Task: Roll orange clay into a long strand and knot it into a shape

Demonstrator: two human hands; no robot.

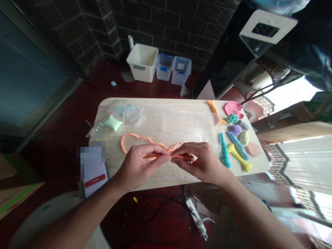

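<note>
Both hands meet over the front middle of the table, fingertips nearly touching. Between them runs an orange clay strand (138, 137), thin and twisted like a cord, with a loop lying out to the left on the bubble wrap (192, 126). My left hand (141, 164) pinches the strand between thumb and fingers. Likewise my right hand (201, 160) is closed on it, a short way to the right. Part of the strand is hidden behind the fingers.
Clay shapes line the right side, among them a yellow bone (239, 158), a teal spiral (224, 152) and an orange bone (215, 112). A pale green packet (112, 122) and clear bags (133, 114) lie back left. A phone (94, 181) sits front left. Bins (142, 64) stand beyond the table.
</note>
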